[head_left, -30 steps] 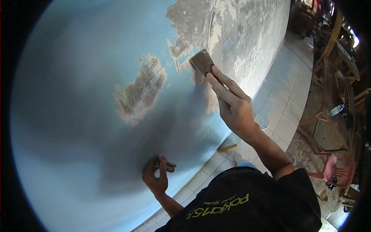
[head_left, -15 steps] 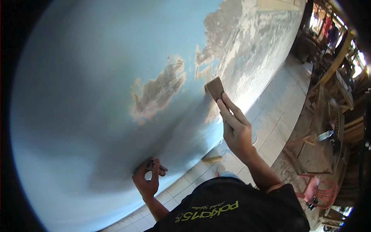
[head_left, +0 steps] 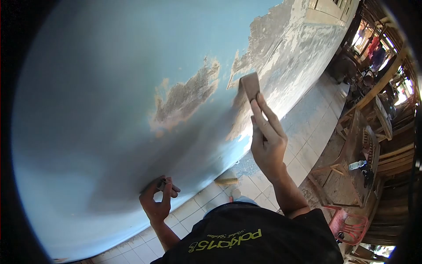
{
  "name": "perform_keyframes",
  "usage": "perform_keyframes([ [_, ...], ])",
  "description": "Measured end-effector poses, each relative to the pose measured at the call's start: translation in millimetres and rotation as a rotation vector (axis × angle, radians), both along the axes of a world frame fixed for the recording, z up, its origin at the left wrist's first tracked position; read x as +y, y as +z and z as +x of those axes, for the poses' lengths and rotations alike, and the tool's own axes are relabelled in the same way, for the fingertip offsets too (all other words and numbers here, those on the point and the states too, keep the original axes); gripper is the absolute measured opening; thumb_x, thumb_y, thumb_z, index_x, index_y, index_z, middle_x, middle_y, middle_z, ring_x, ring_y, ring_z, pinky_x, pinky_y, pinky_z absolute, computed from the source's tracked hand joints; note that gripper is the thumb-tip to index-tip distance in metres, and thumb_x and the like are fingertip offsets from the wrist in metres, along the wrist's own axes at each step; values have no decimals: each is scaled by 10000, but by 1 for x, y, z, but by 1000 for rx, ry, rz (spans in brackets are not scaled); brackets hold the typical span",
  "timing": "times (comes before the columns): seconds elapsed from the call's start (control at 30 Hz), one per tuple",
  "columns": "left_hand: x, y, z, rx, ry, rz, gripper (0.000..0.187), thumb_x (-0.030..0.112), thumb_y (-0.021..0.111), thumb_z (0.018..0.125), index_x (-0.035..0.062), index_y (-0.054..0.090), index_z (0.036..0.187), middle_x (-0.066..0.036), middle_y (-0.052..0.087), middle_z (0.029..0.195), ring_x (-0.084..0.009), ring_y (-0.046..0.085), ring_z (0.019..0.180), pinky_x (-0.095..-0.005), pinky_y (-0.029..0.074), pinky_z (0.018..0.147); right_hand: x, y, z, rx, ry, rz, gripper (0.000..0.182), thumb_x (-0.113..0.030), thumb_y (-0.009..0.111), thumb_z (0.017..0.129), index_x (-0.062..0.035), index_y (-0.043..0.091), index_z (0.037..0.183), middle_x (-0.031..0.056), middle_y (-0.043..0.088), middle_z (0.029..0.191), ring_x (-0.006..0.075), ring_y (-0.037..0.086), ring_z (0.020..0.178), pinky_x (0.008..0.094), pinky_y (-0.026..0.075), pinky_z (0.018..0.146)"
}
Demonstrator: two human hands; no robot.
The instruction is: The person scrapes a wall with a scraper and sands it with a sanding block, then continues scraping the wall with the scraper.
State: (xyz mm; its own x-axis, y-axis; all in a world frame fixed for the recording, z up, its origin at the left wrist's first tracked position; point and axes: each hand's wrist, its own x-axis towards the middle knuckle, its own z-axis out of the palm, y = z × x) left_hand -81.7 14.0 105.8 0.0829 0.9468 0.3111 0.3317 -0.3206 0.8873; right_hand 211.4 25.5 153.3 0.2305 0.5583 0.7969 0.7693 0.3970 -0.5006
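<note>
A blue wall [head_left: 88, 110] fills the left side, with a scraped grey patch [head_left: 187, 99] and a larger bare, worn area [head_left: 285, 57] toward the right. My right hand [head_left: 270, 145] grips a brown sanding block [head_left: 251, 86], held near the wall just below the worn area's lower left edge; whether it touches cannot be seen. Lower on the left, my left hand [head_left: 154, 204] is close to the wall. Its fingers are closed on a small brownish roll [head_left: 172, 189], perhaps rolled sandpaper, partly hidden by the fingers.
Pale floor tiles [head_left: 303, 136] run along the wall's base, where a yellowish block [head_left: 226, 181] lies near my feet. To the right stand a wooden bench frame [head_left: 347, 167] with a plastic bottle [head_left: 357, 165] and a red plastic chair [head_left: 349, 224]. Timber clutter lines the far right.
The sanding block has moved up the wall in my right hand, and its angle has turned slightly. My left hand sits a little farther left, still holding the roll. The camera view has shifted.
</note>
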Motion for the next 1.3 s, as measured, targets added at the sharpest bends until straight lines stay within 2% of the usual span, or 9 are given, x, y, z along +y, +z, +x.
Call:
perform_keyframes([
  [0.13,2,0,0,3,14,-46,87,39,645,903,-33,685,933,-38,637,580,-127,651,557,-258,521,600,-10,-27,-10,-64,8,-46,401,110,567,878,2,618,1260,200,556,1350,327,603,1184,353,545,923],
  [0.27,1,3,0,80,5,37,89,35,643,902,-35,684,938,-39,638,579,-128,649,556,-257,517,598,-8,-10,-7,35,19,-52,397,115,557,878,-5,629,1249,192,554,1355,322,594,1199,352,550,913],
  [0.37,4,5,1,78,-8,84,92,33,645,899,-40,683,939,-36,636,574,-128,648,558,-253,511,593,-12,-22,-8,-39,-7,-59,396,108,564,879,-6,627,1252,194,560,1348,320,599,1192,347,550,910],
  [0.47,2,3,1,0,4,-23,95,28,643,899,-46,680,945,-37,632,571,-124,644,559,-255,510,601,-4,-14,-5,-29,4,-21,407,118,558,873,1,619,1259,209,561,1339,330,599,1189,354,546,916],
  [0.57,2,3,0,28,-17,56,95,22,639,901,-53,675,946,-45,628,573,-123,641,562,-264,514,611,-2,3,-4,8,-18,-5,401,119,554,875,6,622,1254,218,561,1334,335,600,1187,366,542,923],
  [0.67,4,3,0,-31,-28,-6,90,23,638,901,-51,672,937,-43,629,576,-119,639,564,-272,519,625,-7,-16,-8,-26,-11,-17,396,122,563,868,11,629,1243,222,569,1324,329,606,1179,365,543,919],
  [1.03,2,6,2,8,4,-74,89,39,633,905,-31,677,937,-37,626,565,-129,652,563,-277,533,638,-2,-7,0,-91,-29,7,394,109,571,869,-8,636,1239,189,577,1328,319,613,1171,357,549,922],
  [1.17,2,6,1,18,-5,-34,84,37,634,906,-31,676,932,-36,623,559,-132,655,563,-273,535,635,3,19,2,-37,-39,37,395,101,580,870,-12,634,1245,186,577,1326,326,611,1171,358,547,927],
  [1.3,5,3,0,-7,-16,1,76,31,640,900,-28,678,928,-39,630,562,-130,660,568,-269,532,630,-7,-7,-2,-93,-11,-34,393,93,591,872,-24,638,1245,185,573,1335,320,609,1177,365,550,922],
])
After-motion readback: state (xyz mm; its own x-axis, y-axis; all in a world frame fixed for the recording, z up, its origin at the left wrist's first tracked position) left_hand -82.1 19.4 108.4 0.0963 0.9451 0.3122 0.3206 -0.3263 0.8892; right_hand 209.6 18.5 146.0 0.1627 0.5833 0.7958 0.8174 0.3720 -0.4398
